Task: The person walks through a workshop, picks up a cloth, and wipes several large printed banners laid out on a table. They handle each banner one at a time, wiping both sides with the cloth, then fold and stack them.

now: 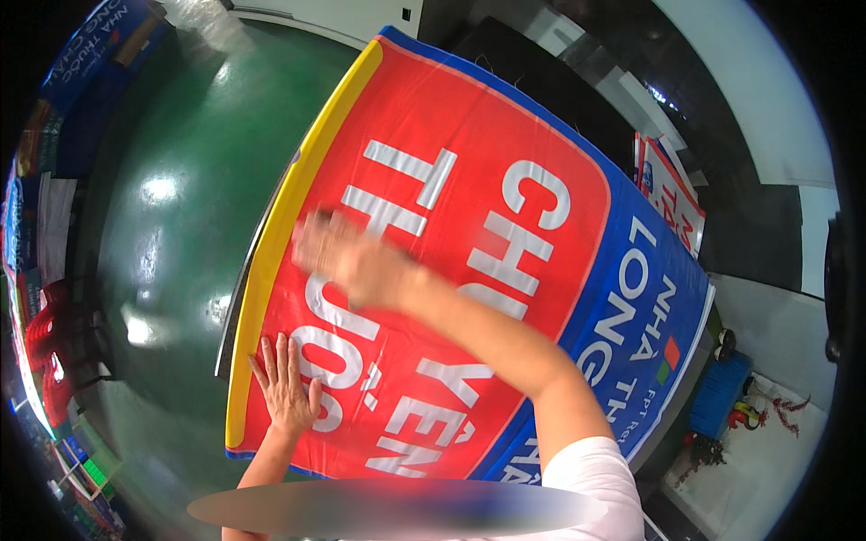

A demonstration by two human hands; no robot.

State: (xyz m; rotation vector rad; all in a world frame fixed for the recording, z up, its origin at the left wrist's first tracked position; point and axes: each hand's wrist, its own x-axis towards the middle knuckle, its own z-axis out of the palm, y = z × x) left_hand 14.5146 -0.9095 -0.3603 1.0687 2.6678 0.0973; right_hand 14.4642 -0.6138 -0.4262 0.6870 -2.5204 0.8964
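Note:
A large printed banner [444, 239], red with white lettering and a blue border, lies spread out in front of me. A yellow strip [302, 189] runs down its left side. My left hand [287, 388] rests flat on the red part near the lower left, fingers spread, fingertips close to the yellow strip. Reaching across the banner, my right hand [338, 257] is over the red area farther up, near the same strip. Motion smears its fingers, so their closure and anything under them cannot be made out.
Shiny green floor [171, 243] stretches along the left, with red chairs [54, 343] at its far side. Clear plastic wrap [206, 27] lies at the top left. Right of the banner are another printed sign [672, 203] and a blue box [720, 395].

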